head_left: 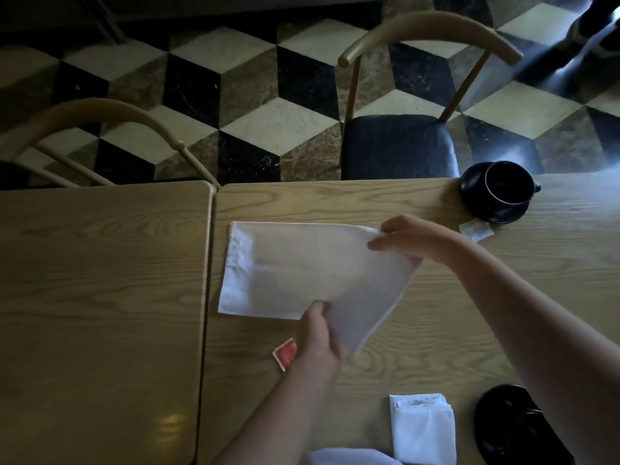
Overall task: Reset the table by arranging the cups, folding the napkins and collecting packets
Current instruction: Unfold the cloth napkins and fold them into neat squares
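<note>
While both hands pinch its right edge, the napkin (302, 270) lies half lifted on the counter (436, 330). Left grip (318, 333) grasps the near corner. Right grip (407, 238) grasps the far corner.

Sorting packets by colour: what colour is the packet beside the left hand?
Red packet, seen in the head view.

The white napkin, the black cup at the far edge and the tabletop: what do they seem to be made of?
White napkin: probably thin cloth, matte; it bends softly where both hands lift it, though paper is possible.
Black cup: likely glazed ceramic, since it is glossy with pale highlights.
Tabletop: light wood or wood-look laminate, with visible grain lines and a low sheen.
</note>
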Demonstrator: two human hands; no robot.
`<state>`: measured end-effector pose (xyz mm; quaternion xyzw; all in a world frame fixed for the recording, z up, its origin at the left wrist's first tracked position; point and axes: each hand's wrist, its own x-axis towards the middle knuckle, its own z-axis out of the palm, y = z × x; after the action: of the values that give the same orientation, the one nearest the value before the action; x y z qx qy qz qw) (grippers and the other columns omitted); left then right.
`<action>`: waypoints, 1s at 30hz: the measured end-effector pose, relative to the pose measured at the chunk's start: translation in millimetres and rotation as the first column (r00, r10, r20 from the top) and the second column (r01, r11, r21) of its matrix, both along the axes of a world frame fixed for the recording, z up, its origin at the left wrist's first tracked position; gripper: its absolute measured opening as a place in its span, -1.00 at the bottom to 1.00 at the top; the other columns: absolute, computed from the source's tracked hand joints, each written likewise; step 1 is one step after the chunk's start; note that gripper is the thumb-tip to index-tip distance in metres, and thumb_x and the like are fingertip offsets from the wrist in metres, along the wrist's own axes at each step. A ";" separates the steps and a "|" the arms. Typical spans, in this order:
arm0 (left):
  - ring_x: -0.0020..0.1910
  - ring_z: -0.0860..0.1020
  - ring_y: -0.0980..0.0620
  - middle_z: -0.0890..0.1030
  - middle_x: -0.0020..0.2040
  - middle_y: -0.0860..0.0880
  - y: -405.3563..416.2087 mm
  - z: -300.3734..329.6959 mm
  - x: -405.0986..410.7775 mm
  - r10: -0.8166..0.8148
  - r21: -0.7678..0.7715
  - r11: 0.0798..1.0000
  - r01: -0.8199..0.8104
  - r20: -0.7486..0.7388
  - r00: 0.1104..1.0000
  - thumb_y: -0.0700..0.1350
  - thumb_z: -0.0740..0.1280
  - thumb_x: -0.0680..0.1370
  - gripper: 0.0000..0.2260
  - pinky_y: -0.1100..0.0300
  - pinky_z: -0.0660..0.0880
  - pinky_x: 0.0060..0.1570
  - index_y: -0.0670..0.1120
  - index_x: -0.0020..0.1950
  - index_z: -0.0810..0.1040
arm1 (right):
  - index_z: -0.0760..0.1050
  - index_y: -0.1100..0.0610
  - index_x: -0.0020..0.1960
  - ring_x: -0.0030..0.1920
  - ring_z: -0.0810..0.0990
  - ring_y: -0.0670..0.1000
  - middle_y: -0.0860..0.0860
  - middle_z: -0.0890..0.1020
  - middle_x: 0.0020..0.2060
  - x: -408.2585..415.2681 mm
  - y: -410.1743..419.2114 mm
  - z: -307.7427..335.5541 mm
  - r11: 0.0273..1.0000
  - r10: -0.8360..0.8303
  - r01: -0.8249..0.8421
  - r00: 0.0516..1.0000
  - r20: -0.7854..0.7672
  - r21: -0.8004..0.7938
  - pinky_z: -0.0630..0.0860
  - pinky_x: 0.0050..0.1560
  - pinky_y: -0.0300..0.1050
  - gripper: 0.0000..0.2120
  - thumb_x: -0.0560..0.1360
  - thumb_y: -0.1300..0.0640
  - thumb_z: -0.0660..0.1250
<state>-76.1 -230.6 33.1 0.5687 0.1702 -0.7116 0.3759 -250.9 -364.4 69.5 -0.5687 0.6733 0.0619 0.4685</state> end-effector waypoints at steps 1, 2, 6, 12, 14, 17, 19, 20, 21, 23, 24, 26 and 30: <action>-0.32 0.62 -0.04 0.66 -0.15 -0.18 3.0 11.3 18.3 -0.026 -0.015 1.000 0.026 0.014 1.000 -0.17 0.19 0.57 -0.79 0.23 0.55 -0.46 -0.22 -0.02 0.60 | 0.55 0.16 -0.23 -0.32 0.48 0.03 0.04 0.52 -0.34 1.8 16.4 13.6 0.996 -0.091 0.092 0.993 0.081 -0.008 0.36 -0.26 -0.09 -0.71 0.45 -0.06 0.44; -0.26 0.59 -0.03 0.62 -0.04 -0.20 6.7 23.7 35.8 -0.046 -0.029 0.998 0.047 0.035 0.998 -0.16 0.23 0.58 -0.79 0.22 0.57 -0.49 -0.23 0.09 0.58 | 0.54 0.16 -0.23 -0.32 0.46 0.04 0.06 0.50 -0.34 5.0 33.6 26.2 0.981 -0.191 0.195 0.964 0.185 0.000 0.34 -0.27 -0.08 -0.73 0.46 -0.03 0.45; -0.42 0.59 0.05 0.64 -0.23 -0.13 25.9 78.1 90.4 -0.117 -0.167 0.977 0.132 0.094 0.989 -0.23 0.32 0.54 -0.88 0.23 0.54 -0.55 -0.21 0.05 0.56 | 0.63 0.24 -0.08 -0.38 0.52 0.04 0.17 0.57 -0.26 28.6 103.3 75.1 0.846 -0.511 0.500 0.665 0.545 0.183 0.38 -0.48 -0.17 -0.82 0.51 0.10 0.44; -0.40 0.62 0.10 0.64 -0.27 -0.06 49.8 146.4 131.4 -0.118 -0.470 0.863 0.182 0.163 0.980 -0.25 0.35 0.50 -0.95 0.25 0.56 -0.44 -0.16 -0.10 0.60 | 0.68 0.11 -0.10 -0.42 0.51 -0.11 0.00 0.58 -0.32 57.9 172.3 121.7 0.716 -0.647 0.597 0.372 0.665 0.363 0.39 -0.44 -0.22 -0.87 0.45 0.05 0.46; -0.40 0.61 0.07 0.60 -0.25 -0.06 50.4 160.6 137.8 -0.075 -0.554 0.818 0.156 0.166 0.983 -0.28 0.38 0.48 -0.79 0.22 0.55 -0.44 -0.11 0.08 0.49 | 0.68 0.17 -0.10 -0.48 0.43 -0.13 0.00 0.52 -0.38 60.2 180.8 132.3 0.703 -0.640 0.582 0.266 0.721 0.410 0.34 -0.54 -0.28 -0.82 0.42 0.06 0.45; -0.47 0.60 0.07 0.62 -0.31 -0.07 45.0 177.5 144.8 -0.041 -0.612 0.783 0.117 0.137 0.990 -0.30 0.37 0.49 -0.68 0.18 0.55 -0.45 -0.02 0.18 0.47 | 0.63 0.18 -0.06 -0.49 0.37 -0.15 -0.01 0.45 -0.35 58.5 182.5 146.5 0.700 -0.620 0.548 0.147 0.771 0.458 0.32 -0.56 -0.31 -0.84 0.46 0.09 0.41; -0.42 0.63 0.06 0.65 -0.32 -0.08 37.2 187.4 145.7 -0.098 -0.637 0.755 0.153 0.121 0.988 -0.28 0.36 0.50 -0.80 0.17 0.59 -0.39 -0.08 0.09 0.57 | 0.59 0.15 -0.05 -0.48 0.42 -0.14 0.00 0.48 -0.32 56.1 177.3 152.5 0.699 -0.603 0.554 0.115 0.789 0.453 0.35 -0.56 -0.30 -0.84 0.43 0.09 0.45; -0.39 0.66 0.05 0.66 -0.31 -0.10 30.7 188.9 146.1 -0.115 -0.637 0.754 0.163 0.116 0.987 -0.27 0.36 0.50 -0.87 0.17 0.60 -0.35 -0.12 0.00 0.63 | 0.59 0.14 -0.06 -0.47 0.45 -0.13 0.00 0.51 -0.30 55.0 172.7 154.3 0.692 -0.597 0.566 0.102 0.796 0.447 0.36 -0.55 -0.30 -0.84 0.41 0.09 0.47; -0.35 0.68 0.03 0.67 -0.30 -0.11 23.0 190.0 145.7 -0.124 -0.634 0.756 0.164 0.107 0.987 -0.27 0.36 0.50 -0.89 0.16 0.62 -0.30 -0.14 -0.10 0.68 | 0.59 0.13 -0.09 -0.46 0.48 -0.12 0.01 0.53 -0.28 54.6 167.1 155.8 0.684 -0.594 0.580 0.091 0.799 0.442 0.38 -0.55 -0.30 -0.87 0.42 0.11 0.47; -0.26 0.72 0.00 0.69 -0.25 -0.14 3.0 191.5 143.2 -0.144 -0.617 0.768 0.169 0.091 0.985 -0.27 0.32 0.53 -0.86 0.13 0.64 -0.25 -0.17 -0.15 0.68 | 0.63 0.13 -0.15 -0.45 0.51 -0.10 0.01 0.56 -0.28 55.6 152.0 158.1 0.664 -0.595 0.605 0.073 0.800 0.439 0.41 -0.55 -0.29 -0.94 0.48 0.16 0.44; -0.25 0.72 -0.01 0.69 -0.24 -0.15 -8.8 192.8 141.2 -0.157 -0.608 0.773 0.180 0.091 0.983 -0.27 0.30 0.55 -0.88 0.12 0.65 -0.25 -0.18 -0.11 0.64 | 0.65 0.12 -0.19 -0.45 0.52 -0.10 0.01 0.57 -0.29 56.9 142.9 158.6 0.655 -0.600 0.620 0.077 0.796 0.433 0.43 -0.54 -0.30 -0.89 0.51 0.18 0.41; -0.30 0.70 -0.01 0.69 -0.27 -0.14 -33.5 198.2 135.2 -0.180 -0.584 0.788 0.195 0.085 0.980 -0.26 0.27 0.57 -0.93 0.15 0.65 -0.29 -0.17 -0.07 0.54 | 0.65 0.14 -0.23 -0.44 0.51 -0.10 0.02 0.56 -0.34 60.7 122.7 160.8 0.627 -0.613 0.659 0.089 0.785 0.415 0.45 -0.51 -0.31 -0.81 0.55 0.21 0.37; -0.37 0.64 0.02 0.66 -0.31 -0.12 -76.7 217.6 124.5 -0.185 -0.608 0.764 0.218 0.116 0.976 -0.28 0.24 0.58 -0.89 0.22 0.61 -0.34 -0.16 -0.10 0.52 | 0.51 0.16 -0.17 -0.43 0.48 -0.10 0.03 0.49 -0.36 66.2 86.4 173.4 0.579 -0.594 0.720 0.051 0.803 0.382 0.45 -0.50 -0.30 -0.86 0.58 0.26 0.33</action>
<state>48.4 -307.3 250.7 0.4470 -0.1428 -0.7499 0.4663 -184.6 -278.0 242.9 -0.1652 0.5062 -0.5038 0.6801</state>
